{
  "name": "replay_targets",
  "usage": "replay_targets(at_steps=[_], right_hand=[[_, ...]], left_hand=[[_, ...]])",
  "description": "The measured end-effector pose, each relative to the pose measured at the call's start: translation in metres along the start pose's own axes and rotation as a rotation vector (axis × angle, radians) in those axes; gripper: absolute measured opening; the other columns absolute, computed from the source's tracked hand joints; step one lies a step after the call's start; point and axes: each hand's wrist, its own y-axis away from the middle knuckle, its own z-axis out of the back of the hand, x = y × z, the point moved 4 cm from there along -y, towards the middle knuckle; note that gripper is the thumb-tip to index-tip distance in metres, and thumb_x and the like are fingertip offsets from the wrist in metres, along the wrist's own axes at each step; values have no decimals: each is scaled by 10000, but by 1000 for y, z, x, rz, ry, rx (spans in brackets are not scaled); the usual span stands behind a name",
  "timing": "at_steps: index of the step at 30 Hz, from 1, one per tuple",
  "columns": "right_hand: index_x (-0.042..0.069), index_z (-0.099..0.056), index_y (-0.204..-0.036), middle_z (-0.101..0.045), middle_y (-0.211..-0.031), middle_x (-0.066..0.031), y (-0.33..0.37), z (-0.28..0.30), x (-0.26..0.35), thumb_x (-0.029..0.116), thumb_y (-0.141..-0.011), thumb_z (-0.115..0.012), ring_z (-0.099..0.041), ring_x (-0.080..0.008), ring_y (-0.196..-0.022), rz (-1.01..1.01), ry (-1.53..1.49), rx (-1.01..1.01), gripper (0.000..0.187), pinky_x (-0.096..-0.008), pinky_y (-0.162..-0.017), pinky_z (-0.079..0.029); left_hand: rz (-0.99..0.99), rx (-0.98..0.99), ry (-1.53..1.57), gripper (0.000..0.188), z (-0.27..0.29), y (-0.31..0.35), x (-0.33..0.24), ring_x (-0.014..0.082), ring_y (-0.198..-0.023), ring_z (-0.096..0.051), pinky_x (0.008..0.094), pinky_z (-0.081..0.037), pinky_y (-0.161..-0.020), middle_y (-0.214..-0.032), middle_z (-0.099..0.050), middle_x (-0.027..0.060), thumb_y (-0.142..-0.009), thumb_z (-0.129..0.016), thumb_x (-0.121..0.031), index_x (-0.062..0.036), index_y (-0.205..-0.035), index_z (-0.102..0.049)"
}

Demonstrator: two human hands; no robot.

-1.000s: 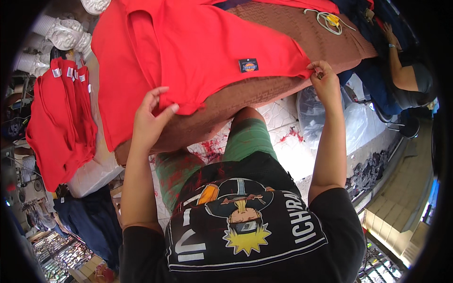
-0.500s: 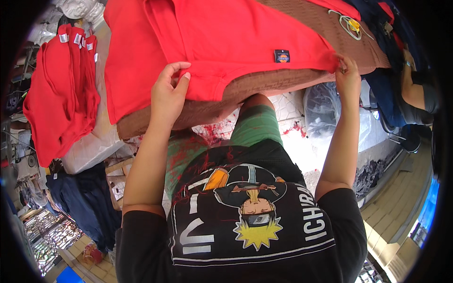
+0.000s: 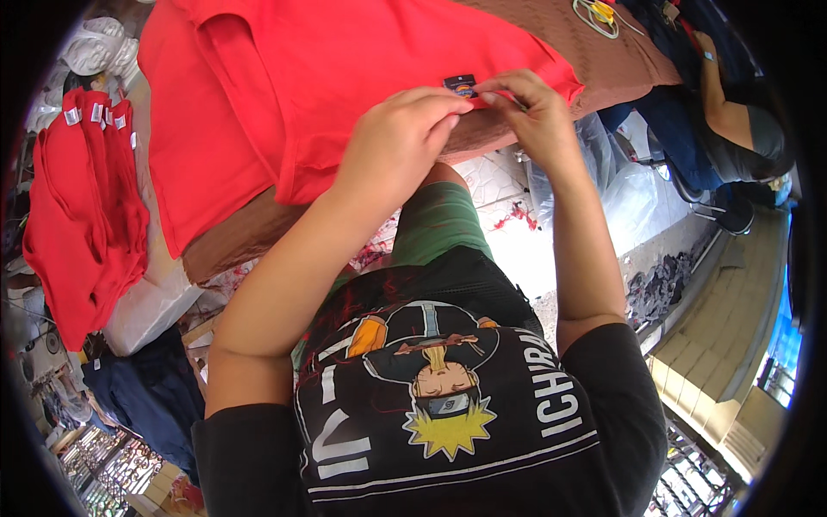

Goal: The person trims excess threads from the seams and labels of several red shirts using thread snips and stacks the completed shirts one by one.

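Red garment (image 3: 345,60), laid out on brown cloth, edge work in hand

Location: on the brown cloth (image 3: 637,73) in front of the person, spread broadly, not folded into a packet; loose creases toward the left.

Label (image 3: 461,84): small, dark, present on the garment near its close edge. Whether sewn down or merely laid there, the view does not tell.

Right hand (image 3: 538,121): forefinger and thumb pinch the garment's close edge, just beside the label.

Left hand (image 3: 388,142): fingers bent, forefinger and thumb tips at the same edge, near the right fingertips; whether cloth is caught between them cannot be told.

Condition: spreading out appears done, and the label is in place. The edge beside the label seems unfinished as handling goes, both hands being busy there. How much remains elsewhere on the garment does not show.

Also listed: several red garments (image 3: 86,224) gathered at the left, well apart from the hands, white tags (image 3: 96,113) at their upper ends; a pale cord (image 3: 596,17) with a yellow part, on the far right of the brown cloth; red scraps (image 3: 519,216) on the floor.
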Motion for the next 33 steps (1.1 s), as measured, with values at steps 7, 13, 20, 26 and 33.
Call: replay_targets(at_steps=[7, 13, 20, 26, 33], right_hand=[[64, -691, -930, -626, -858, -99, -1, -16, -9, 113, -792, -700, -632, -257, -808, -83, 94, 58, 147, -346, -721, -492], [27, -653, -898, -619, -869, -118, -8, -16, -7, 108, -817, -674, -617, -283, -792, -48, 31, 67, 116, -365, -700, -483], [27, -648, -894, -607, -860, -113, -5, -14, -4, 95, -825, -662, -613, -282, -803, -54, -30, 51, 98, -359, -707, -477], [19, -612, -1004, -646, -1000, -98, -2, -11, -20, 118, -854, -663, -629, -205, -934, -185, -129, 138, 187, -327, -806, -484], [18, -590, -1100, -674, -1029, -92, 5, 5, -17, 115, -865, -665, -630, -160, -978, -163, -273, 169, 265, -305, -849, -488]], left_hand=[[238, -57, -11, 260, -48, -12, 38, 201, -742, -634, 307, -526, -701, -1017, -630, 91, -784, -698, -52, -28, -1031, -624], [209, -47, 7, 214, -49, -12, 39, 189, -706, -622, 312, -516, -670, -962, -634, 82, -778, -720, -92, -35, -976, -666], [262, -32, -76, 164, -41, -19, 29, 197, -741, -644, 315, -507, -661, -865, -657, 49, -792, -719, -198, -69, -891, -700], [274, 23, -96, 175, -42, -22, 34, 222, -754, -658, 320, -503, -657, -919, -687, 76, -818, -690, -216, -73, -917, -710], [200, 82, -116, 190, -38, -29, 38, 288, -759, -655, 371, -511, -680, -879, -682, 128, -857, -647, -224, -57, -930, -700]])
